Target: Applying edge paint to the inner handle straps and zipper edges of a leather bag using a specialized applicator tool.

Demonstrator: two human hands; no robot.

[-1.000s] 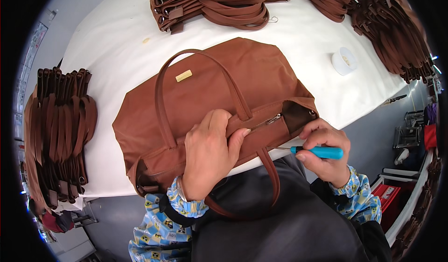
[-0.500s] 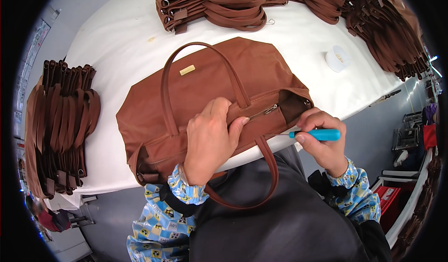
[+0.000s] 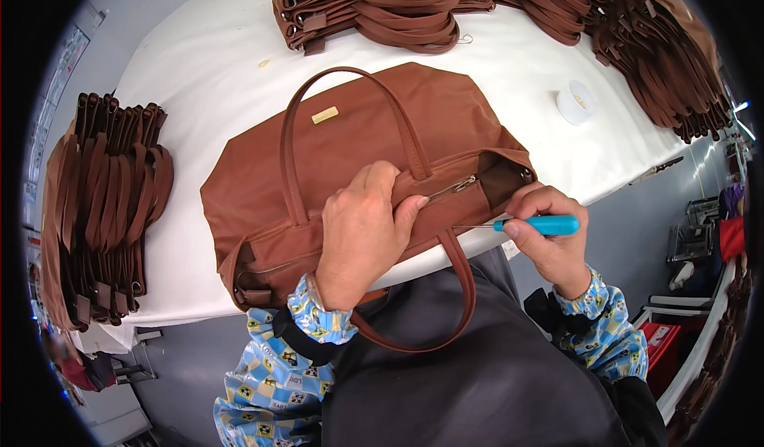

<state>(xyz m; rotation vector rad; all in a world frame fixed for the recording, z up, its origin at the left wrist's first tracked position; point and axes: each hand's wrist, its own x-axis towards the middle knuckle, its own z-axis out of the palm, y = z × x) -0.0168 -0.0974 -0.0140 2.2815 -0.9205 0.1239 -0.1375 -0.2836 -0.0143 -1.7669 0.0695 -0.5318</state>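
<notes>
- A large brown fabric tote bag (image 3: 362, 140) lay on the white cloth-covered tabletop (image 3: 183, 89), mouth toward 6 o'clock; the clock directions here ran from its middle.
- A small gold rectangular plate (image 3: 325, 115) sat on its face at 11 o'clock, and a silver metal zip pull (image 3: 464, 183) at 3.
- One slim brown strap handle (image 3: 348, 71) arched toward 12; its brown twin (image 3: 460, 320) hung off the tabletop at 5.
- The left hand (image 3: 362, 228) lay over the bag at 6 o'clock, thumb beside the zip; whether its grip pinched any fabric could not be told.
- The right hand (image 3: 553, 240), at 4, had its grip closed around a turquoise-handled tool (image 3: 547, 225), whose thin metal shaft pointed to 9 beside the twin's base; tip contact was unclear.
- A white round cup (image 3: 576, 103) stood at 2.
- Stacked brown bags lay at 9 (image 3: 111, 216), 12 (image 3: 398, 9) and, past the cup, 2 (image 3: 656, 61).
</notes>
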